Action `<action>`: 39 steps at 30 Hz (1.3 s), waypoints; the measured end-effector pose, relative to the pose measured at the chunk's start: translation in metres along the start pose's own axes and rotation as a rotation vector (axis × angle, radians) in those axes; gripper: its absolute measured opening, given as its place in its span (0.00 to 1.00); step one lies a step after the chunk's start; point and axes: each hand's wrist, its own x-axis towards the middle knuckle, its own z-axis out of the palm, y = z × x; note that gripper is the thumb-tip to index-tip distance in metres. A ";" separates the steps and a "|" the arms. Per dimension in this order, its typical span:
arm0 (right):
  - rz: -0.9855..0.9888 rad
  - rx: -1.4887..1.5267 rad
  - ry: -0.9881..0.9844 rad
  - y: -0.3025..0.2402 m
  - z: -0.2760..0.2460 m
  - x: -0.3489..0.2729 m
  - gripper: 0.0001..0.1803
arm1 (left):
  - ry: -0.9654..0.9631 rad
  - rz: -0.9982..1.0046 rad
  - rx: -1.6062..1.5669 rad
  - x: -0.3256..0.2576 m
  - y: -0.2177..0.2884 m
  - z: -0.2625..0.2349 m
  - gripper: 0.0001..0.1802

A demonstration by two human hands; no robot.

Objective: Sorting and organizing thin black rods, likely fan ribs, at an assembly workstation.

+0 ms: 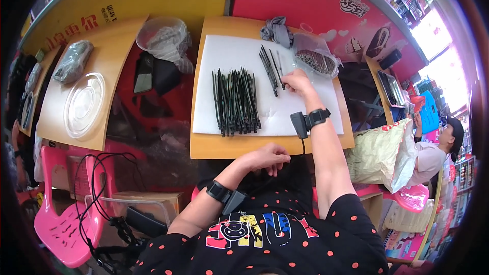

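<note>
My right hand (pixel 297 81) reaches over a white foam sheet (pixel 300 117), its fingers pinched at the lower part of a thin black stick (pixel 275 66). Just left of it lie a few similar black sticks (pixel 267 69), side by side, and a paler, greyish stick (pixel 279 60) runs toward the fingertips. A thick row of black sticks (pixel 235 102) covers the left half of the sheet; their exact kind is too small to make out. My left hand (pixel 265 158) hovers at the table's front edge near my lap, fingers loosely bent and apart, holding nothing visible.
Behind my right hand sits a clear bag (pixel 316 61) full of small dark pieces, with a grey cloth (pixel 276 31) beside it. A second table at left carries a round clear lid (pixel 84 104) and a wrapped bundle (pixel 74 61). At right, another person (pixel 430 155) sits near a large sack (pixel 382 153).
</note>
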 end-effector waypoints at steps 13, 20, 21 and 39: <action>0.028 0.740 -0.159 0.069 -0.001 -0.181 0.08 | 0.256 0.161 -0.533 0.007 0.011 0.002 0.23; -0.093 0.726 -0.212 0.076 0.024 -0.219 0.09 | 0.280 0.264 -0.486 0.012 0.006 0.003 0.10; -0.097 0.681 -0.231 0.077 0.021 -0.216 0.09 | 0.269 0.263 -0.477 0.012 0.008 0.004 0.10; -0.163 -0.334 0.588 0.070 -0.121 0.039 0.14 | 0.217 0.175 -0.506 0.001 0.018 -0.001 0.11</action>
